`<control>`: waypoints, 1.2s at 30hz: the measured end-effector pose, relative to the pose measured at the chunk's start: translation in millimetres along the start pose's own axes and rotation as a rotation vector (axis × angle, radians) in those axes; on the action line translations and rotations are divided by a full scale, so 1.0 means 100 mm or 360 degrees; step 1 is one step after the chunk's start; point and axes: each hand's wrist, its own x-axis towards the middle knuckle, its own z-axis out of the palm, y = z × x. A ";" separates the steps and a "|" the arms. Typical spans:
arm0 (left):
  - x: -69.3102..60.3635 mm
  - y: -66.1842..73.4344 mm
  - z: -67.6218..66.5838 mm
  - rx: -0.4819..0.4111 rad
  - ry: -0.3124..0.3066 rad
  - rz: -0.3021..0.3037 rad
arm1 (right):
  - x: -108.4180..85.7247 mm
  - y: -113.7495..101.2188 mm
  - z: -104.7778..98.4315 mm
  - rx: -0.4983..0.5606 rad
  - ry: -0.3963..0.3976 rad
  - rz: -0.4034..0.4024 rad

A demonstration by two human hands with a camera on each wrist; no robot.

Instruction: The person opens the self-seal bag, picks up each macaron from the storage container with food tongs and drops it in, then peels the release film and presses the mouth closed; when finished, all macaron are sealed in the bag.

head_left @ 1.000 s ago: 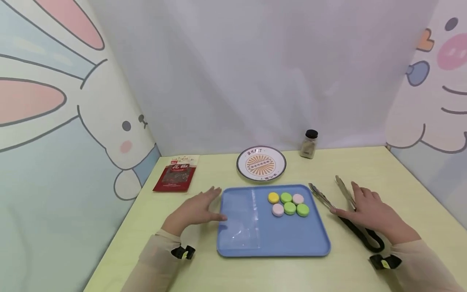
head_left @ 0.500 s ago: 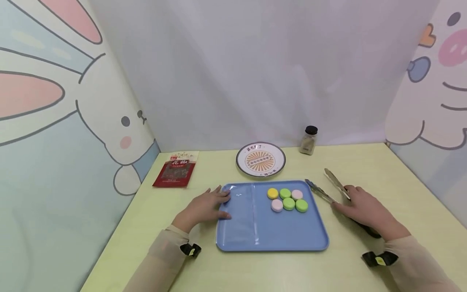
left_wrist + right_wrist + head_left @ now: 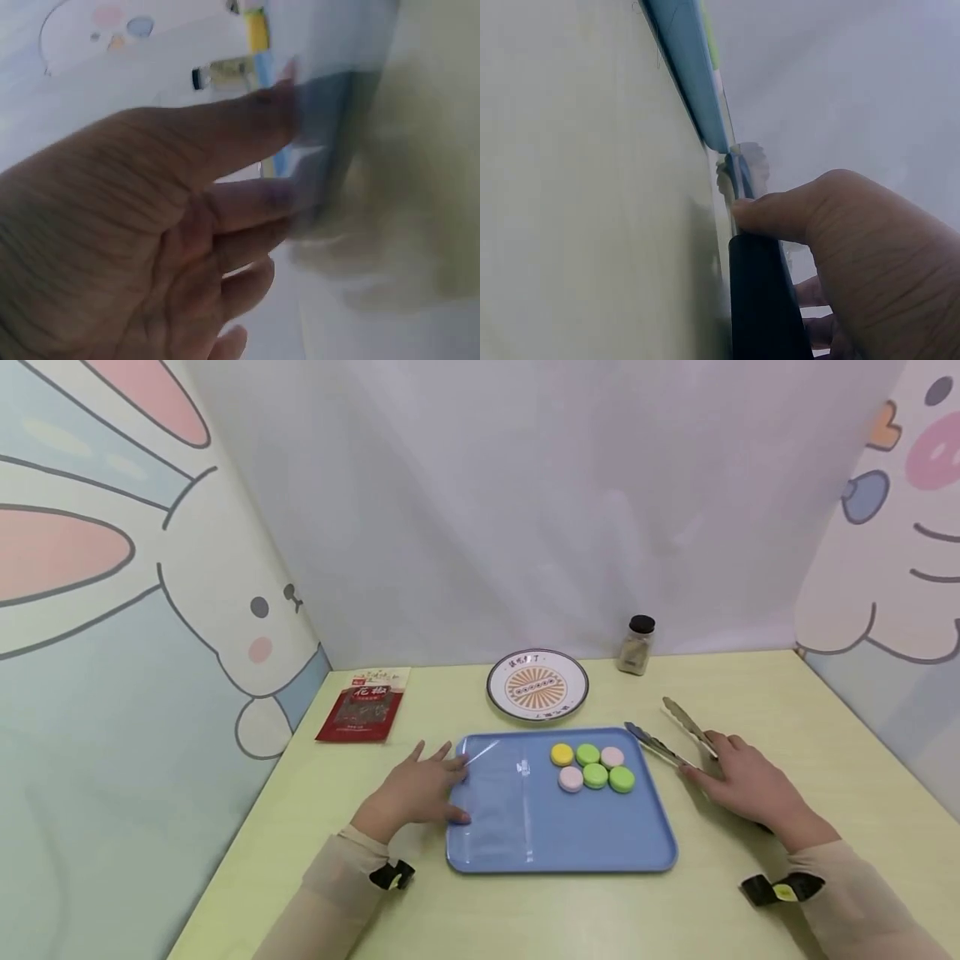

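My hands are well apart, one on each side of the blue tray [image 3: 600,839]. My left hand [image 3: 416,789] is spread, thumb and fingers apart, at the tray's left rim, beside a clear plastic piece [image 3: 487,827] covering that part – whether bag or sheet, I can't tell. My right hand [image 3: 753,785] grips the tongs [image 3: 656,744] just right of the tray, thumb on the metal ahead of the black handle [image 3: 765,300]; their tips stand apart.

The tongs ought to be stiff and springy but light, the bare metal rather slick, so the dark handles look the surer hold. The plastic looks thin, floppy and slippery – I'd expect it easiest to take by an edge. Six macarons [image 3: 595,776] sit in two rows toward the tray's far right; if real, they would be light and crack easily, so a gentle pinch across the sides suits them.

Behind the tray are a plate [image 3: 536,687] and a jar [image 3: 635,653], with a red packet [image 3: 363,712] at far left.
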 end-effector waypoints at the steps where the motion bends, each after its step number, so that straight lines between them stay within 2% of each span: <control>1: 0.00 0.04 0.01 0.0031 -0.0017 0.0005 | 0.00 0.01 0.00 -0.0002 0.0005 -0.0003; 3: 0.00 0.12 0.02 0.0072 -0.0020 0.0013 | 0.00 0.02 0.00 -0.0003 0.0007 -0.0012; 7: 0.03 0.26 0.05 0.0122 0.0054 -0.0005 | 0.01 0.04 -0.01 -0.0007 0.0016 -0.0032; 12: 0.16 0.44 0.12 0.0100 0.0141 0.0036 | 0.01 0.04 -0.04 -0.0018 0.0021 -0.0038; 15: 0.22 0.49 0.13 0.0059 0.0168 0.0076 | 0.02 0.03 -0.03 -0.0007 0.0013 -0.0035; 18: 0.18 0.43 0.05 -0.0061 0.0104 0.0125 | 0.03 0.02 -0.02 0.0012 -0.0009 -0.0036; 22: 0.09 0.25 -0.04 -0.0212 0.0018 0.0151 | 0.03 0.01 -0.02 0.0009 -0.0013 -0.0029; 27: 0.10 0.06 0.02 -0.0356 0.0000 0.0113 | 0.01 0.04 -0.01 0.0007 0.0000 -0.0021; 29: 0.13 0.01 0.07 -0.0436 0.0039 0.0093 | 0.01 0.05 0.01 0.0011 0.0000 -0.0026; 31: 0.16 -0.02 0.12 -0.0493 0.0130 0.0093 | 0.01 0.06 0.02 0.0017 -0.0002 -0.0029; 36: 0.17 -0.07 0.18 -0.0511 0.0358 0.0128 | 0.00 0.06 0.03 0.0015 0.0015 -0.0034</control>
